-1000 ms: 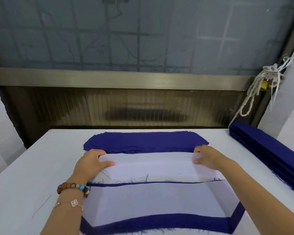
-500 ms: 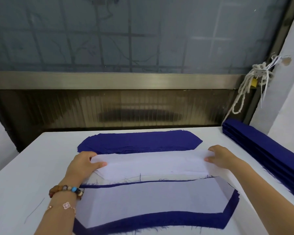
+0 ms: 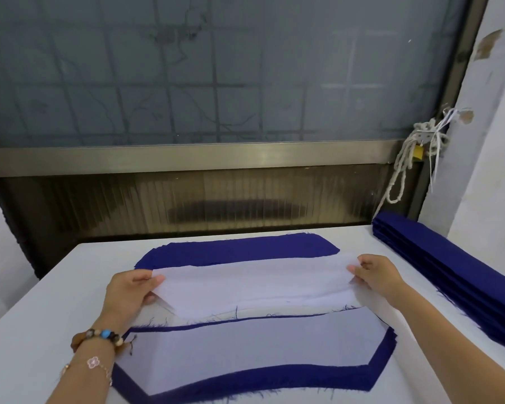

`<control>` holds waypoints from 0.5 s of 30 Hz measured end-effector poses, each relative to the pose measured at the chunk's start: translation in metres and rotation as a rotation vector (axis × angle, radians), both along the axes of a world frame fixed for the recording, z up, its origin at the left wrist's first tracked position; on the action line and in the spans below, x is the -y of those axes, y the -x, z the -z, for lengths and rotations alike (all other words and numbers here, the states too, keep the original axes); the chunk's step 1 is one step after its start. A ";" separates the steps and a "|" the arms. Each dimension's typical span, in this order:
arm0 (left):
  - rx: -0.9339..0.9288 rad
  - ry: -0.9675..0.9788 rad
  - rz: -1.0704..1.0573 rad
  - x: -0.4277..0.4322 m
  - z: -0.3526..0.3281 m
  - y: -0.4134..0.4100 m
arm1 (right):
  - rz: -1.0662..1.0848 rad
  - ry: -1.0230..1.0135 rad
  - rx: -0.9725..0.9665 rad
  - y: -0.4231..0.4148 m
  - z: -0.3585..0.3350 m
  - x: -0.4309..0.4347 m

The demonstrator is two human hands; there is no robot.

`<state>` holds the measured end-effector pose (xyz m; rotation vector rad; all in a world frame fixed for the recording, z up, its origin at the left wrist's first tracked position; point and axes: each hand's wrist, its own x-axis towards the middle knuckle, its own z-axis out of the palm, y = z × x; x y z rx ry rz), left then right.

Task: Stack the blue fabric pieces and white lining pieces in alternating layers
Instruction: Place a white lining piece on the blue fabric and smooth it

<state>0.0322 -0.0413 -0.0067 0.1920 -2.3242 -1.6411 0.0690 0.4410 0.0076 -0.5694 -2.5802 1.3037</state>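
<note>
L hand (image 3: 129,290) and R hand (image 3: 376,272) are well apart, each pinching one end of the white lining piece (image 3: 254,287), so the sheet spans flat btwn them and cannot fold on itself. The piece is raised just off the table (image 3: 41,330), btwn the far blue fabric pile (image 3: 236,250) and the near stack (image 3: 260,345), which shows white on top w/ a blue margin. An end-to-end hold should let me square the edges before laying down.
</note>
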 end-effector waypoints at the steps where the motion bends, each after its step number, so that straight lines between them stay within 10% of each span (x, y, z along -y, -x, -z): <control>1: -0.018 -0.045 -0.037 0.000 -0.003 -0.003 | 0.012 0.043 -0.016 -0.001 -0.002 0.002; 6: -0.046 -0.176 -0.087 0.006 -0.022 -0.019 | 0.084 0.313 -0.057 -0.010 -0.019 0.013; 15: 0.022 -0.116 -0.022 0.028 -0.028 -0.070 | 0.016 0.218 -0.026 -0.044 -0.030 0.018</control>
